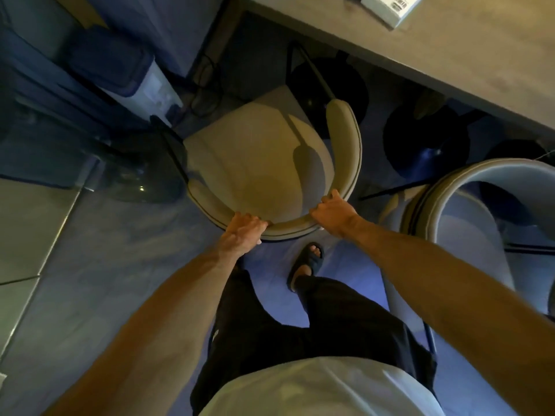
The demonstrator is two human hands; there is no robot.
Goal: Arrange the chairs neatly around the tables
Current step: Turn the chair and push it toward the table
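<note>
Squarely ahead: beige chair [264, 163], seat facing the far right, curved backrest nearest the body, open front aimed at the worktop [435, 55] edge running diagonally across the far right. Stands apart from that edge, front corner only just reaching under it. Gripped on the backrest rim by both hands: left hand [244, 232] clamped on the near-left of the curve, right hand [333, 210] clamped on the near-right, fingers wrapped over the top. Equally placed, neither hand nearer the goal. Push line likely runs from the body through the seat toward the far right, under the worktop. To the right, just beside, second chair [468, 205], grey, rounded back, near enough to clip in a crooked push. At far left, storage bins [120, 70]; below, sandalled foot [309, 262] just behind the backrest.
</note>
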